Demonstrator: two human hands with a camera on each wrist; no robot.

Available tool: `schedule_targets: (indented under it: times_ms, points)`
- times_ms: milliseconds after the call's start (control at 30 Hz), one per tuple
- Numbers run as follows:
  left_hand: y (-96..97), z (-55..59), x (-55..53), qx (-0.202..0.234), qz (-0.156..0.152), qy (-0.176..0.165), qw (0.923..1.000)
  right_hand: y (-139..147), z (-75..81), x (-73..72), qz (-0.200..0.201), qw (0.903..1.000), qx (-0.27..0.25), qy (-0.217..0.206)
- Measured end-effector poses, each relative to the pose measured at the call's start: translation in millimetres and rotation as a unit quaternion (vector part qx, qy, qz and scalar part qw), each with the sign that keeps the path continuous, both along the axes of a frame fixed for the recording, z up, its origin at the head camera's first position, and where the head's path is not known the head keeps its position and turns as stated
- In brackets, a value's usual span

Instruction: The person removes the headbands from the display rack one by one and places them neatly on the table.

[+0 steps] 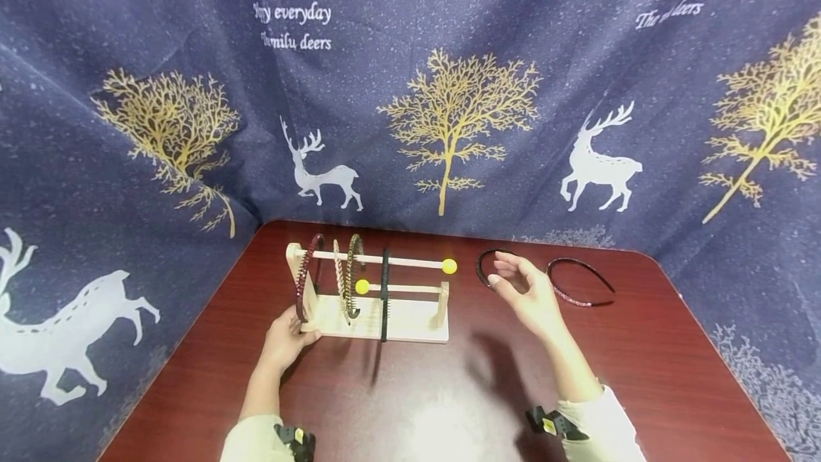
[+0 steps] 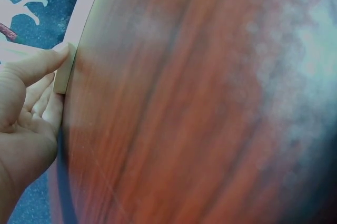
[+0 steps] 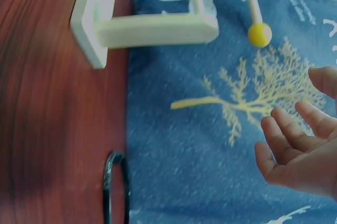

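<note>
A pale wooden headband rack point(image 1: 417, 321) with two horizontal rods stands on the table. My left hand point(image 1: 282, 342) pinches the left front corner of its base, thumb on top, as the left wrist view also shows. On the rack hang a dark red headband point(image 1: 301, 276), a cream braided headband point(image 1: 339, 273), an olive-gold toothed headband point(image 1: 350, 273) and a black headband point(image 1: 385, 273). Right of the rack, my right hand point(image 1: 529, 299) is raised with relaxed fingers, holding nothing. Behind it a second black headband point(image 1: 481, 273) lies on the table, partly hidden by the fingers.
Farther right lies a dark headband with a pink glittery section point(image 1: 571, 298). Yellow balls cap the upper rod point(image 1: 449, 267) and the lower rod point(image 1: 362, 286). The reddish-brown table point(image 1: 359, 405) meets a blue printed cloth point(image 1: 500, 184) at the back and sides.
</note>
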State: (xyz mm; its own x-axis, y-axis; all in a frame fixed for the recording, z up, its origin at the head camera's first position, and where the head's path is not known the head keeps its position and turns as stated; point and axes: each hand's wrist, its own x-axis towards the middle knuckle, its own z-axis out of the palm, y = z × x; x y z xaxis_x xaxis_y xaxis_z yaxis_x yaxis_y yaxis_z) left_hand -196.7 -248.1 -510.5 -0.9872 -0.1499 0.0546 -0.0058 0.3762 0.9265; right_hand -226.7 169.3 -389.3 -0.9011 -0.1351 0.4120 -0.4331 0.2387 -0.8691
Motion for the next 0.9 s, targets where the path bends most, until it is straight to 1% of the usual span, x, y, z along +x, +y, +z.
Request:
schedule_targets:
  times_ms: [200, 300, 433, 533, 667, 767, 900]
  points:
    - [2.8, 0.4, 0.5, 0.005, -0.006, 0.005, 1.0, -11, 6.3, 6.5, 0.03, 0.9994, -0.012, 0.01]
    - [3.7, 0.7, 0.3, 0.003, -0.007, 0.006, 1.0, -17, 9.8, 10.4, 0.039, 0.9992, -0.013, 0.005]
    - [3.4, 0.9, 0.0, 0.008, -0.008, 0.009, 0.9999, -30, 25.3, 23.2, 0.051, 0.9987, -0.007, -0.001]
    - [2.8, 1.6, 0.0, 0.012, -0.009, 0.009, 0.9998, -37, 26.0, 25.2, 0.06, 0.9981, -0.012, 0.001]
    - [2.1, 2.0, 0.1, 0.007, -0.005, 0.006, 0.9999, -44, 13.9, 18.5, 0.07, 0.9972, -0.026, 0.002]
    - [2.4, 2.3, 0.4, 0.005, -0.002, 0.003, 1.0, -52, 16.9, 20.9, 0.084, 0.9958, -0.036, 0.0]
    - [3.6, 4.2, 1.5, 0.009, -0.002, -0.006, 0.9999, -64, 30.2, 30.1, 0.099, 0.9939, -0.048, -0.006]
